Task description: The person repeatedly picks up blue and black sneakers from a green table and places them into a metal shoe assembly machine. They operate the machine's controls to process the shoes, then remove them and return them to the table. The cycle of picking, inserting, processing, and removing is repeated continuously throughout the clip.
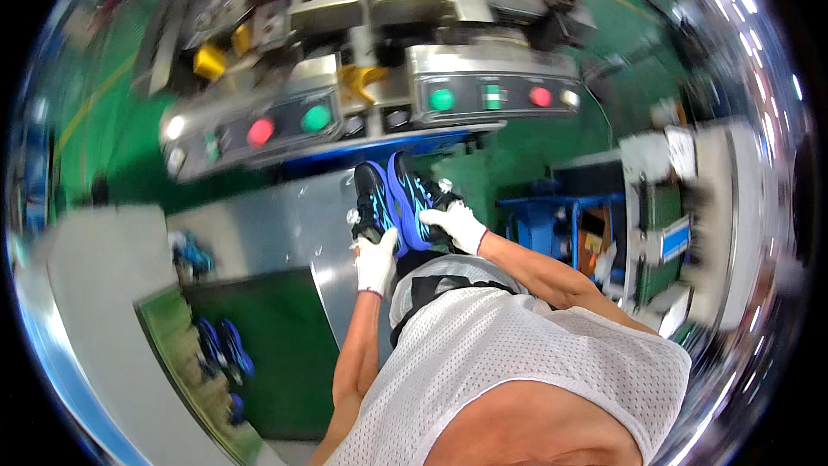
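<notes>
Two black sneakers with light-blue marks and purple-blue soles are held side by side in front of my waist, soles facing each other and toes pointing away from me. Wrapped round the heel end of the left sneaker (369,189) is my left hand (376,266), in a white glove. My right hand (457,226), gloved too, grips the right sneaker (405,179) from its outer side, the thumb lying across it near the sole. Small round whitish pieces show at the outer side of each shoe; I cannot make out what they are.
Ahead stands a metal machine with two button panels, the left panel (285,121) and the right panel (509,97). A metal table (302,216) is at my left, beside a green belt (276,328) with more shoes (226,349) alongside. At right are a blue cart (552,229) and a shelf rack (660,242).
</notes>
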Motion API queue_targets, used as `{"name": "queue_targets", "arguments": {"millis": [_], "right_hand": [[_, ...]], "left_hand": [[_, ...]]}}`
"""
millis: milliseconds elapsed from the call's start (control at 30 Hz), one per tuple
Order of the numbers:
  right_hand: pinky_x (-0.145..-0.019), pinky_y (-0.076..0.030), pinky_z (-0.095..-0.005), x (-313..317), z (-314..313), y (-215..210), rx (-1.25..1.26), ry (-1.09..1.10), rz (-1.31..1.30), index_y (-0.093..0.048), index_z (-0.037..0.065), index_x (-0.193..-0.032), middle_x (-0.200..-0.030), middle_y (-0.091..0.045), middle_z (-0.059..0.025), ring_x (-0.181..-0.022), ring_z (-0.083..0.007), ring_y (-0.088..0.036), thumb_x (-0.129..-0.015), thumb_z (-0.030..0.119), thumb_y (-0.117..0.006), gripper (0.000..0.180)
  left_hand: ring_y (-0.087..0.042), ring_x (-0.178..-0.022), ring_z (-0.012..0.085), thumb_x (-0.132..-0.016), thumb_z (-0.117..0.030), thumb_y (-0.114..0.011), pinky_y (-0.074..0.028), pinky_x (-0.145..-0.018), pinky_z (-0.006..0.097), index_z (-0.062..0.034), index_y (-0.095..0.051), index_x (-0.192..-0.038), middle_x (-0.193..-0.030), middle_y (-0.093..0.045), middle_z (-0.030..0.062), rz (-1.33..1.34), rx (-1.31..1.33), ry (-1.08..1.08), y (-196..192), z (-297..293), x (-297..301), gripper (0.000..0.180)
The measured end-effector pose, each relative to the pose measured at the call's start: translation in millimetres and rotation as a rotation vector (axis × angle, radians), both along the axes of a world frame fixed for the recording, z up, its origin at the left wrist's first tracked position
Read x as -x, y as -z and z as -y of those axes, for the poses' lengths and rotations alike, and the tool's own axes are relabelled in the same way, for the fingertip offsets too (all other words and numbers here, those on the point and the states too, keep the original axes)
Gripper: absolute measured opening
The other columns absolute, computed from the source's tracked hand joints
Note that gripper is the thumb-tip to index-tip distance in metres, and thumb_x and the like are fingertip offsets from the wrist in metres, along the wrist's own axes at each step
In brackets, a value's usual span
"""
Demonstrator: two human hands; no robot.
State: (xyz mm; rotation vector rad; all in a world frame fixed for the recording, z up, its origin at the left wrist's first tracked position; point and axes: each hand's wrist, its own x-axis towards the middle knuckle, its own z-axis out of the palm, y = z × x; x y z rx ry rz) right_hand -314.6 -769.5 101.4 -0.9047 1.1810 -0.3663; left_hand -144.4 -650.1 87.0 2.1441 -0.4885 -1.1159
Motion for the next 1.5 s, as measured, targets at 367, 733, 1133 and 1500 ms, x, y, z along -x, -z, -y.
{"name": "queue_targets", "arguments": {"millis": [367, 733, 1133, 1500], "right_hand": [[-0.079, -0.056, -0.0329, 254.1, -38.0, -126.7, 0.037, 1.11, 0.403, -0.055, 0.004, -0.131, -0.111, -0.065, -0.0059, -0.091, -0.016, -0.065, -0.085, 0.011, -0.076, 0.051], [-0.098, -0.049, -0.041, 539.6, -55.4, -178.0, 0.293, 1.421, -1.165, -0.049, 0.001, -0.142, -0.126, -0.065, -0.0215, -0.112, -0.0299, -0.065, -0.084, 0.034, -0.08, 0.073], [-0.107, -0.044, -0.0436, 657.7, 29.4, -172.3, 0.772, 1.279, -1.526, -0.047, -0.007, -0.142, -0.136, -0.058, -0.0291, -0.128, -0.0378, -0.057, -0.091, 0.025, -0.072, 0.065], [-0.085, -0.057, -0.032, 303.4, 124.8, 16.4, 0.357, -0.071, -0.196, -0.053, -0.005, -0.139, -0.123, -0.066, -0.0164, -0.102, -0.02, -0.067, -0.094, 0.026, -0.071, 0.057]], "left_hand": [[-0.055, -0.126, 0.0443, -0.078, -0.066, -0.075, -0.043, -0.106, 0.047, 0.0131, -0.045, -0.138, -0.135, -0.053, 0.0338, 0.139, 0.095, 1.038, -78.2, 144.9, 204.0, 0.103], [-0.059, -0.122, 0.0395, -0.078, -0.036, -0.077, -0.046, -0.104, 0.044, 0.0018, -0.048, -0.14, -0.132, -0.061, 0.0256, -0.099, 0.768, 1.402, -178.6, 295.8, 586.7, 0.079], [-0.056, -0.126, 0.0417, -0.091, -0.043, -0.063, -0.043, -0.108, 0.047, 0.0062, -0.045, -0.141, -0.134, -0.056, 0.0309, 0.108, 1.191, 1.372, -104.0, 333.5, 681.2, 0.072], [-0.069, -0.1, 0.0404, -0.094, -0.042, -0.05, -0.055, -0.083, 0.053, -0.0076, -0.071, -0.101, -0.1, -0.072, 0.0194, 0.483, -0.165, 0.854, 52.1, 80.7, 91.2, 0.041]]}}
